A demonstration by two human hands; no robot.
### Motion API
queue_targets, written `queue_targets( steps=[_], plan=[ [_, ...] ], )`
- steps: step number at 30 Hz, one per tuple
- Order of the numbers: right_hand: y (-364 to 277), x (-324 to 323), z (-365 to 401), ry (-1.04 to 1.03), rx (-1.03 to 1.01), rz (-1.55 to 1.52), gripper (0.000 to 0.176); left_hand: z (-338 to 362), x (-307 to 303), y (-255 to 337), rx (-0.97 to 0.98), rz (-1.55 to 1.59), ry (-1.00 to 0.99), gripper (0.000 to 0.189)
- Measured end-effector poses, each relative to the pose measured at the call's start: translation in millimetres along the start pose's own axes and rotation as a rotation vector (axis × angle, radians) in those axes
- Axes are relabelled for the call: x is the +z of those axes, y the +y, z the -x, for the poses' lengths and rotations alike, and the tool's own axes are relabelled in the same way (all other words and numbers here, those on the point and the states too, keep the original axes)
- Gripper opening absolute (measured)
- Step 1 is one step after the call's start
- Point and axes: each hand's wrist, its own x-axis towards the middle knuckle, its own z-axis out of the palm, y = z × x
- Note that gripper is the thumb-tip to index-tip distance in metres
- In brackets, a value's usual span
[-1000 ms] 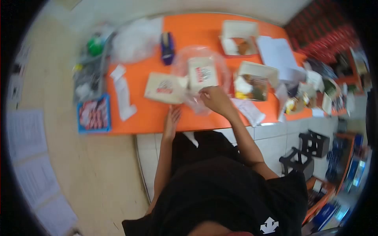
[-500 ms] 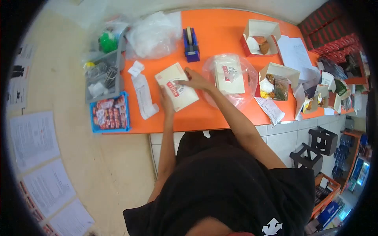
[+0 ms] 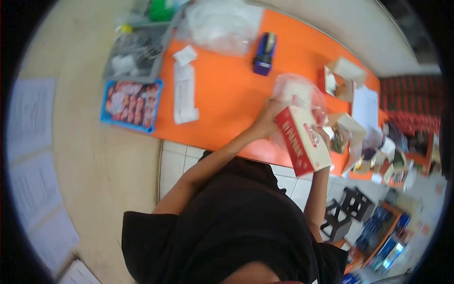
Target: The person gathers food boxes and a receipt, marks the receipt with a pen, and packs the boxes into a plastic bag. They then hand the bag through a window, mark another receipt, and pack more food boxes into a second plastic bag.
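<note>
My right hand (image 3: 323,137) is closed round the far side of a red and cream cardboard food box (image 3: 305,142), which is tilted so its red lettered side shows. The box is lifted over the table's front edge. Just behind it lies a clear plastic bag (image 3: 318,97) with a second cream food box (image 3: 297,92) in it. At the bag's left edge, beside the lifted box, my left hand (image 3: 266,122) has its fingers closed on the plastic; they are blurred and partly covered.
On the orange table (image 3: 222,94) stand a blue tape dispenser (image 3: 265,54), a paper receipt (image 3: 184,94) and white plastic bags (image 3: 220,23). At left are a grey bin (image 3: 161,52) and a blue basket of sachets (image 3: 132,104). Open food boxes (image 3: 352,73) line the right side.
My right hand has lifted the food box off the table and carried it right, over beside the bag. My left hand has left the box and moved right to the bag. The view has turned.
</note>
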Motion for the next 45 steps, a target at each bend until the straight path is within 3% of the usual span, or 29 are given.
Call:
queue_targets(
  steps=[2,4,5,6,7,8,10,12,14,15,17,19,21,23,24,26,27,28,29,31,33,35,36,38,40,42,43,44,45],
  plan=[
    [-7.5,20.0,-18.9,-0.058,0.035,-0.254,0.044,10.2,-12.7,34.9,-0.034,-0.024,0.023,0.083],
    [-7.8,18.2,-76.2,0.038,0.115,0.170,0.041,13.3,-18.3,59.4,0.002,-0.081,-0.158,0.088],
    [-17.7,56.0,-73.9,0.142,-0.070,0.580,0.041,14.3,-20.0,69.5,0.008,-0.101,-0.212,0.089],
    [-15.9,54.8,-77.6,0.113,-0.058,0.585,0.041,14.4,-20.5,77.6,-0.061,0.012,-0.243,0.093],
    [-14.7,49.3,-81.9,0.165,-0.228,1.187,0.042,15.1,-18.3,81.6,-0.127,0.128,-0.275,0.098],
    [-11.8,46.4,-85.8,0.215,-0.428,1.781,0.043,13.3,-8.8,70.9,0.050,0.079,-0.071,0.097],
    [6.4,39.5,-55.4,0.162,-0.738,1.333,0.050,9.0,-13.7,79.8,0.047,0.019,0.126,0.097],
    [29.9,41.1,1.3,-0.036,-0.651,0.955,0.055,3.3,-16.5,93.2,0.051,-0.030,0.326,0.097],
    [42.7,42.5,50.0,-0.387,-0.835,1.468,0.039,5.9,-17.8,105.8,-0.018,-0.353,0.137,0.093],
    [45.0,47.8,63.6,-0.492,-0.747,1.515,0.034,0.5,-14.4,105.4,-0.018,-0.355,0.139,0.093],
    [38.4,47.8,77.3,-0.589,-0.663,1.559,0.029,-36.5,-5.7,95.1,0.151,-0.932,0.194,0.097],
    [21.7,49.3,86.5,-0.514,-0.487,1.608,0.020,-77.2,11.4,53.6,0.291,-0.872,-0.138,0.068],
    [-35.1,46.7,92.5,-0.376,-0.413,1.643,0.027,-133.6,24.6,9.2,0.163,-0.879,-0.266,0.031],
    [-99.1,44.8,99.7,-0.135,-0.634,1.756,0.042,-142.2,-12.2,68.5,0.226,-0.961,0.041,0.019],
    [-127.2,67.0,112.9,-0.069,-0.580,1.535,0.044,-141.9,-39.1,89.8,0.318,-1.035,0.142,0.019],
    [-156.7,72.6,120.7,-0.311,-0.614,1.669,0.039,-127.8,-76.3,112.1,0.392,-1.113,0.245,0.019],
    [-166.0,84.6,123.1,-0.493,-0.788,1.681,0.028,-118.4,-89.8,121.5,0.275,-0.806,0.189,0.018],
    [-176.9,102.6,120.0,-0.498,-0.837,1.600,0.025,-114.0,-102.7,127.6,0.166,-0.503,0.132,0.018],
    [-186.4,119.2,113.3,-0.501,-0.884,1.522,0.023,-112.4,-113.0,131.3,0.170,-0.519,0.138,0.018],
    [-203.6,133.9,84.4,-0.265,-0.763,1.409,0.022,-109.7,-131.9,138.6,-0.177,0.518,-0.042,0.022],
    [-206.7,157.3,62.9,-0.203,-0.773,1.183,0.017,-101.3,-151.6,146.1,-0.184,0.593,0.011,0.030],
    [-187.1,180.8,55.0,-0.012,-0.690,1.137,0.018,-83.8,-178.3,150.3,0.119,0.705,-0.122,0.037],
    [-177.4,177.2,45.1,-0.015,-0.693,1.139,0.018,-73.8,-193.2,145.5,0.122,0.705,-0.119,0.037],
    [-154.5,159.7,19.9,-0.110,-0.616,0.913,0.031,-48.0,-226.8,123.7,0.372,0.218,-0.335,0.042],
    [-119.8,175.3,14.2,-0.110,-0.595,0.987,0.025,-15.9,-272.6,95.9,0.393,-0.043,-0.576,0.049],
    [-90.4,172.3,6.7,-0.127,-0.580,1.062,0.029,4.7,-352.4,47.1,-0.018,-0.279,-0.632,0.057],
    [-86.7,176.6,12.0,-0.100,-0.551,1.074,0.029,12.1,-392.4,-6.5,-0.059,-0.279,-0.249,0.056],
    [-84.3,183.9,20.6,-0.073,-0.509,1.148,0.036,8.6,-434.5,-46.5,0.056,-0.486,0.030,0.054],
    [-81.5,194.0,27.8,-0.050,-0.474,1.213,0.045,18.2,-464.7,-80.2,0.097,-0.871,0.498,0.049]
  ],
)
